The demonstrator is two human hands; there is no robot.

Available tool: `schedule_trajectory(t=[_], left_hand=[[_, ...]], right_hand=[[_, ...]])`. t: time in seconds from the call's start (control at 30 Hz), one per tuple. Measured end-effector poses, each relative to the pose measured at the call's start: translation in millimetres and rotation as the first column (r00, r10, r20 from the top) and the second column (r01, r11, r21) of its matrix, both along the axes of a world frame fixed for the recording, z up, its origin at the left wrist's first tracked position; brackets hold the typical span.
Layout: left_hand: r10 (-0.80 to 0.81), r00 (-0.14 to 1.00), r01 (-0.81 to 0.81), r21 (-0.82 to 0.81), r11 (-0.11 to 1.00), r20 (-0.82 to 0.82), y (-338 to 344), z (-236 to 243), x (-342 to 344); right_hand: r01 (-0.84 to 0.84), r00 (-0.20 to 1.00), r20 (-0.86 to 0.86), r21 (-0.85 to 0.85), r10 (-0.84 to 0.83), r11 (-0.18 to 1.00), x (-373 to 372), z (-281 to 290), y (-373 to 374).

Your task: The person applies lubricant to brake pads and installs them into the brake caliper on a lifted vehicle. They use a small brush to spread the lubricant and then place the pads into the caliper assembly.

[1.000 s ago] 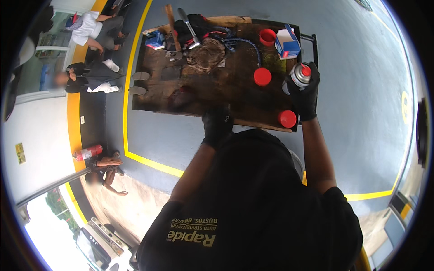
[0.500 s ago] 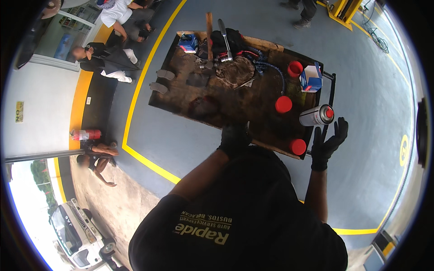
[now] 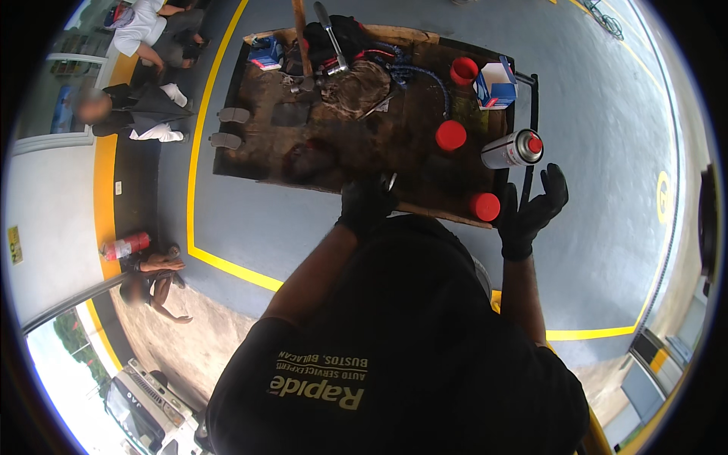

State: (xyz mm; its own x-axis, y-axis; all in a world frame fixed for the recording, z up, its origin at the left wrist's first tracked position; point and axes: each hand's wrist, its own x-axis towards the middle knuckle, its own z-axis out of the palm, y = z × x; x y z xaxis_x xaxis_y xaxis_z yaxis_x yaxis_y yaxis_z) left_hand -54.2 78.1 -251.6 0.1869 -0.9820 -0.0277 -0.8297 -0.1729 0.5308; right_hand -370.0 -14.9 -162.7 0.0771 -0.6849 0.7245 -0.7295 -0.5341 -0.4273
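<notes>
A silver spray can (image 3: 512, 149) with a red cap lies on its side at the right edge of a dirty brown work cart (image 3: 258, 163). My right hand (image 3: 531, 208), in a black glove, is spread open just below the can and apart from it. I cannot tell whether the can rests on the cart or is in the air. My left hand (image 3: 365, 208), also gloved, is curled at the cart's near edge. A thin silvery piece (image 3: 390, 182) shows by its fingers; what they grip is hidden.
On the cart are red caps (image 3: 450, 136), a blue-and-white box (image 3: 494, 83), a blue hose (image 3: 413, 72), a rag and tools. Yellow lines (image 3: 199, 144) mark the grey floor. People sit at the left, beside a red fire extinguisher (image 3: 125, 245).
My right hand held the spray can upright a second ago. Now the can is on its side above the open hand, and the hand has dropped lower. The view has shifted.
</notes>
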Motion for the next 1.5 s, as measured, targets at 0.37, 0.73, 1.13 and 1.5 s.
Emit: schedule_trajectory(t=[0.37, 0.73, 1.13, 1.5], left_hand=[[0.035, 0.998, -0.036, -0.012, 0.999, -0.049, -3, 7, -2], [-0.055, 0.993, 0.051, 0.040, 0.998, 0.106, -1, 24, -9], [-0.206, 0.890, 0.186, 0.087, 0.979, 0.406, -32, -15, 100], [0.473, 0.869, -0.486, -0.077, 0.870, -0.142, -198, -4, 357]], right_hand=[[-0.069, 0.992, 0.110, 0.110, 0.057, 0.992, -6, -19, 5], [-0.070, 0.993, 0.103, 0.106, 0.059, 0.992, -17, -29, 0], [-0.407, 0.900, -0.003, 0.345, 0.435, 0.846, 19, -29, 30], [-0.154, 0.985, 0.023, 0.584, 0.173, 0.797, 123, -94, 71]])
